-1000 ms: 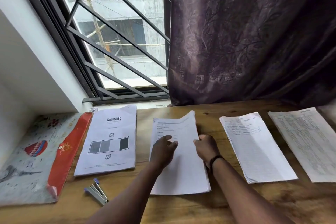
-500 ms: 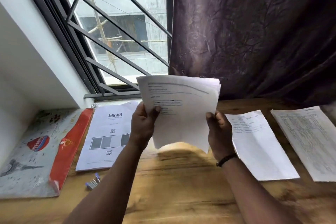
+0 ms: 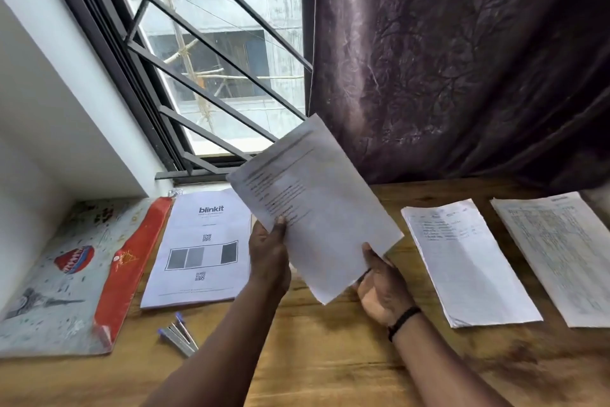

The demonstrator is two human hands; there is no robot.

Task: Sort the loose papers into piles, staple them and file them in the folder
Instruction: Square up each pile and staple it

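A stack of printed white sheets [image 3: 317, 208] is held tilted above the wooden table [image 3: 330, 357]. My left hand [image 3: 269, 258] pinches its left edge with the thumb on top. My right hand [image 3: 383, 287] supports the stack's lower right corner from beneath, fingers hidden behind the paper. Three other piles lie flat: a blinkit pile [image 3: 201, 251] to the left, a narrow printed pile [image 3: 465, 261] to the right, and a table-printed pile [image 3: 561, 254] at the far right. A decorated folder with a red flap [image 3: 76, 274] lies at the far left. A grey and blue stapler [image 3: 180, 334] lies near it.
A barred window [image 3: 211, 60] rises behind the table's left half. A dark purple curtain [image 3: 462, 60] hangs behind the right half. A white wall reveal [image 3: 49, 126] stands at the left.
The middle stack was lying flat under both hands, then got lifted off the table. It has now turned to a slant and come lower, with my right hand under its corner.
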